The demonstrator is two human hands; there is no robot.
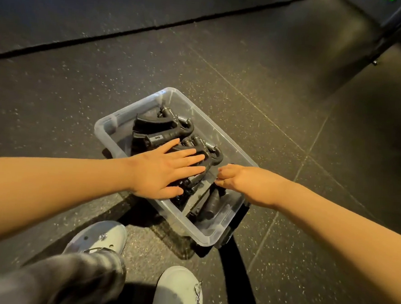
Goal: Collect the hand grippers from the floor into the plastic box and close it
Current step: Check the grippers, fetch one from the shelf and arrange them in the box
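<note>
A clear plastic box stands open on the dark floor in the middle of the head view. Several black hand grippers with metal springs lie piled inside it. My left hand lies flat with straight fingers on top of the pile, pressing on the grippers. My right hand reaches in from the right with fingers curled over the box's right rim; what the fingertips hold is hidden. No lid is plainly visible, though something dark sits under the box's near right corner.
Speckled dark rubber floor surrounds the box. A raised dark mat edge runs across the top left. My two light shoes stand just in front of the box. A dark metal frame leg is at the top right.
</note>
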